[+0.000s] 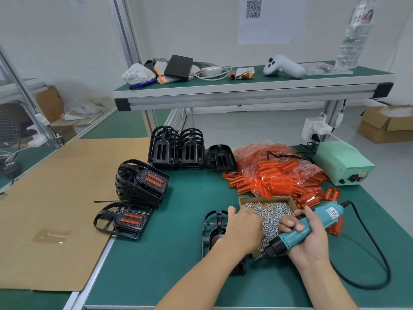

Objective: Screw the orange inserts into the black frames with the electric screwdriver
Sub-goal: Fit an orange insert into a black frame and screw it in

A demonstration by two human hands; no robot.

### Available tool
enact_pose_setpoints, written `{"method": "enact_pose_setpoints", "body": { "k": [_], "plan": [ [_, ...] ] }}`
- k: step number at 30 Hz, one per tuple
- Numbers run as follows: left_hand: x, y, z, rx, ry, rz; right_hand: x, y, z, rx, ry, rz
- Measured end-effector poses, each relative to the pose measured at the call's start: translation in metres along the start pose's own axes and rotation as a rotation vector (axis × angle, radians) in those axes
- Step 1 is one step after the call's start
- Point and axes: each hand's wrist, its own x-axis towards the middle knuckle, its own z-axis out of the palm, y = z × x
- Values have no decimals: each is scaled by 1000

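inside cardboard box (243, 200), seemingly screws (271, 217)

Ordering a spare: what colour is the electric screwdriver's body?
Teal, with a black nose, on the electric screwdriver; head view.

The left hand (242, 229) hides its own fingertips over the screw box (267, 214) and covers most of the black frame (212, 229) beside that box.

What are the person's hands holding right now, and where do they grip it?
The right hand grips the electric screwdriver around its teal body. The left hand reaches into the box of screws; whether it holds one cannot be told.
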Motion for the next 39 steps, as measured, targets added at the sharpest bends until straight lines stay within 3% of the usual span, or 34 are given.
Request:
{"method": "enact_pose_setpoints", "body": {
  "k": [3,8,12,21,39],
  "plan": [
    [-8,-4,2,-254,115,-17,0,-1,2,-3,5,10],
    [-35,-5,-8,-827,162,-249,1,0,-1,13,0,13],
    [-70,-3,-18,-1024,187,-345,0,1,-2,24,-9,32],
    [-113,-12,-14,-1043,186,-401,1,2,0,48,-5,22],
    [-118,9,0,-1101,185,-441,-3,9,6,122,11,-41]
  ]
}}
